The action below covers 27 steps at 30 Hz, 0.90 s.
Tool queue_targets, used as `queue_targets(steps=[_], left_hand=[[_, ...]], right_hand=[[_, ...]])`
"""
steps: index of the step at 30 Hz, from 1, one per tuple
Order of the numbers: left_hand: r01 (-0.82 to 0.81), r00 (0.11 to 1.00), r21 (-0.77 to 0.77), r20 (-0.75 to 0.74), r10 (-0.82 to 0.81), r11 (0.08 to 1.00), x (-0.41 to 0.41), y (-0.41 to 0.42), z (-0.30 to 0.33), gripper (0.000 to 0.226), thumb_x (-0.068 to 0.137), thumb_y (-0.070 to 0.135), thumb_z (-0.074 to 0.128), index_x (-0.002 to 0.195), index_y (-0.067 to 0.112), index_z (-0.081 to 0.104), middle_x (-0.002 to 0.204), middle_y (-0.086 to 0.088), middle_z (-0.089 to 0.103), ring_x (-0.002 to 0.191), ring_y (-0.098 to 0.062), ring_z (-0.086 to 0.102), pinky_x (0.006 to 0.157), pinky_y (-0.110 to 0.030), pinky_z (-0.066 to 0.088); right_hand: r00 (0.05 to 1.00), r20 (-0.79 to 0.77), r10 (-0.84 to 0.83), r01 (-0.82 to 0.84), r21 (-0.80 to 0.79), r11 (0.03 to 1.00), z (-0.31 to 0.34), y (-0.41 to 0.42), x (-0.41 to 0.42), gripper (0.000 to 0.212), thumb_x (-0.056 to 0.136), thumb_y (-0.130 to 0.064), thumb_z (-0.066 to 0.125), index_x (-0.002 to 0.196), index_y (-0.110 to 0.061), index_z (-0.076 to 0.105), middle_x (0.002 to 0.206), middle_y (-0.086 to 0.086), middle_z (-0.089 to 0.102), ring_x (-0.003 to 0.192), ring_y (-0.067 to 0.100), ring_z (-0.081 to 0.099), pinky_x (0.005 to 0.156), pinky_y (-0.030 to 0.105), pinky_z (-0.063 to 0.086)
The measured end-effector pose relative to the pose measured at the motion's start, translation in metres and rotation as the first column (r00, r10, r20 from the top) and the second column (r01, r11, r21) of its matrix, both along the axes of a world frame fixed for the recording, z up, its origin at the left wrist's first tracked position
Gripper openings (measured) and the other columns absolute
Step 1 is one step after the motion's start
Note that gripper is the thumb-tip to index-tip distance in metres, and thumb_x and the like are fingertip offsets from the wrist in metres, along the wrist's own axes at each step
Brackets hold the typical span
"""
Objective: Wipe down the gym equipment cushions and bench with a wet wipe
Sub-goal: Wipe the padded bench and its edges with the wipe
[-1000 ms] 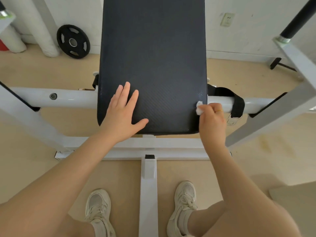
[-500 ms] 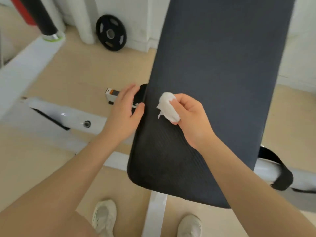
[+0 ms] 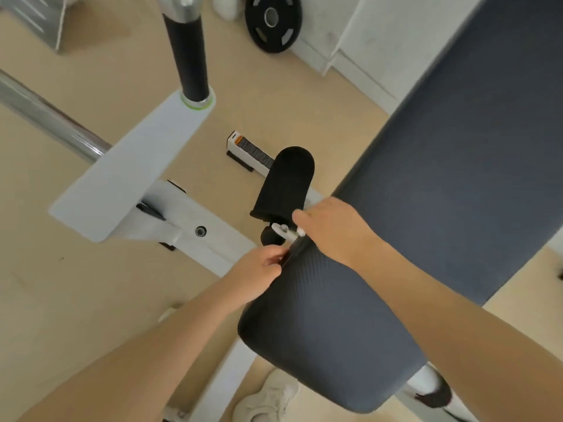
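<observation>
Here, both hands at bench [image 3: 426, 239] edge

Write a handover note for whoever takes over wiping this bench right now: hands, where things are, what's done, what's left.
Left hand: closed on the left edge of the bench pad, near its lower end.
Right hand: reaching across the pad to the same edge, fingers curled downward; the wet wipe is not clearly visible, only small white bits beside the fingers.
Black roller cushion: just beyond both hands, untouched now.
Done: cannot tell from this view which surfaces are already wiped.
Left: finish the pad's left edge, then the roller cushion and the remaining pad.
</observation>
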<state>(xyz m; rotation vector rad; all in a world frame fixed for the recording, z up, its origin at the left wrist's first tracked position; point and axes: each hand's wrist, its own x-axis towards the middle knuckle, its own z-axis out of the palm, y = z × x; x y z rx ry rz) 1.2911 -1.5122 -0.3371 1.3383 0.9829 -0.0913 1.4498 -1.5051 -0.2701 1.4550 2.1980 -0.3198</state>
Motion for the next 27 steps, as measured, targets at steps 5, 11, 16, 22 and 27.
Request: queue_targets(steps=[5, 11, 16, 22, 27], left_hand=[[-0.001, 1.0, 0.004, -0.02, 0.001, 1.0, 0.007, 0.016, 0.009, 0.022, 0.095, 0.01, 0.034, 0.099, 0.014, 0.055, 0.097, 0.001, 0.055, 0.093, -0.012, 0.051, 0.073, -0.015, 0.035], [-0.031, 0.999, -0.009, -0.011, 0.031, 0.999, 0.011, 0.047, 0.025, 0.036, 0.095, 0.012, 0.033, 0.126, 0.017, 0.051, 0.121, 0.001, 0.052, 0.104, -0.011, 0.048, 0.075, -0.013, 0.036], [0.115, 0.993, 0.017, 0.04, -0.115, 0.993, 0.037, 0.054, 0.043, 0.036, 0.093, 0.029, 0.038, 0.124, 0.016, 0.05, 0.121, -0.005, 0.054, 0.117, -0.018, 0.049, 0.089, -0.024, 0.038], [0.033, 0.998, 0.167, -0.065, -0.022, 0.986, 0.083, 0.047, 0.039, 0.013, 0.092, 0.027, 0.05, 0.087, 0.016, 0.056, 0.085, 0.008, 0.057, 0.092, -0.016, 0.057, 0.069, -0.017, 0.038], [-0.091, 0.983, 0.175, -0.144, 0.117, 0.98, 0.081, 0.029, 0.036, 0.031, 0.092, 0.03, 0.053, 0.119, 0.016, 0.057, 0.113, 0.001, 0.062, 0.11, -0.018, 0.056, 0.096, -0.031, 0.043]], right_hand=[[0.975, 0.048, 0.218, -0.205, -0.195, 0.959, -0.003, 0.009, 0.006, 0.038, 0.098, -0.025, 0.041, 0.135, -0.014, 0.04, 0.116, 0.004, 0.061, 0.104, 0.025, 0.056, 0.089, 0.036, 0.044], [0.975, 0.095, 0.199, -0.166, -0.279, 0.946, 0.026, 0.042, 0.029, 0.032, 0.091, -0.005, 0.048, 0.121, -0.012, 0.055, 0.114, 0.006, 0.061, 0.105, 0.025, 0.055, 0.089, 0.034, 0.044], [0.966, 0.25, -0.066, 0.094, -0.103, 0.99, 0.057, 0.075, 0.088, 0.032, 0.091, -0.003, 0.04, 0.118, -0.013, 0.054, 0.117, 0.005, 0.06, 0.109, 0.026, 0.051, 0.096, 0.034, 0.038], [0.995, 0.09, 0.036, -0.023, -0.14, 0.99, 0.038, 0.034, 0.029, 0.02, 0.089, -0.009, 0.043, 0.104, -0.01, 0.056, 0.089, 0.007, 0.064, 0.085, 0.026, 0.056, 0.079, 0.035, 0.04], [0.99, 0.013, 0.142, -0.141, -0.057, 0.988, 0.041, 0.044, 0.068, 0.016, 0.091, -0.013, 0.043, 0.103, -0.013, 0.053, 0.098, 0.005, 0.064, 0.092, 0.026, 0.057, 0.088, 0.036, 0.037]])
